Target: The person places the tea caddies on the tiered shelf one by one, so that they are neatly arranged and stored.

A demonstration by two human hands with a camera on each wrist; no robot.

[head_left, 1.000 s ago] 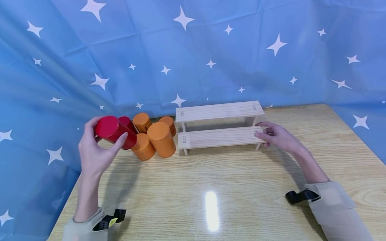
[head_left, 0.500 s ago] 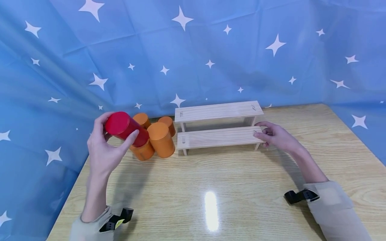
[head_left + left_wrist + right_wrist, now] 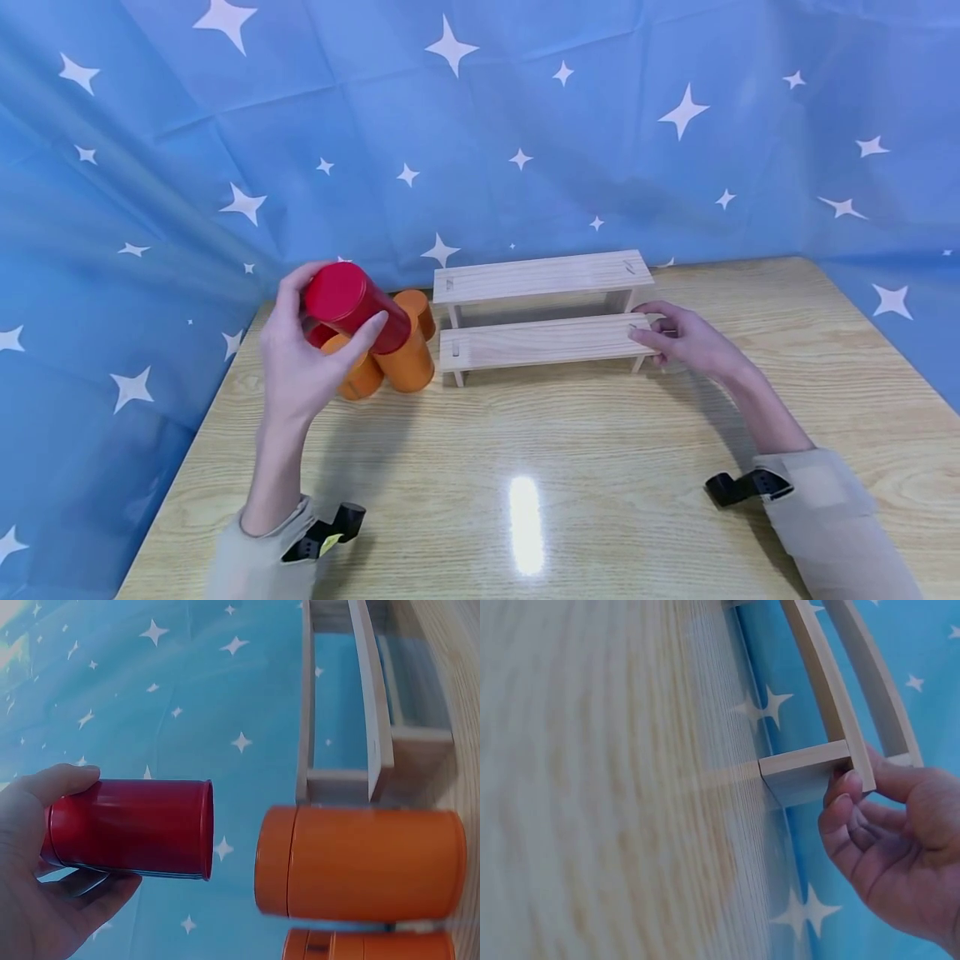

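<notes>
My left hand (image 3: 307, 358) grips a red cylindrical canister (image 3: 356, 304), thumb on one side and fingers round the other. In the head view it is tilted and hides part of the orange canisters behind it. The left wrist view shows this red canister (image 3: 139, 829) held apart from a large orange canister (image 3: 367, 862). My right hand (image 3: 686, 337) pinches the right end of the lower board of a two-step wooden shelf (image 3: 543, 342); in the right wrist view the thumb and fingers of the right hand (image 3: 900, 840) are at the board's end (image 3: 855, 769).
Several orange canisters, among them a small one (image 3: 416, 310) and a shorter one (image 3: 362, 377), stand left of the shelf. A second red canister (image 3: 321, 335) shows partly behind my left hand. A blue star-patterned cloth (image 3: 480, 125) hangs behind the wooden table (image 3: 465, 467).
My left hand has carried the red canister to the right and slightly up, across the orange ones. The right hand has kept its hold on the shelf.
</notes>
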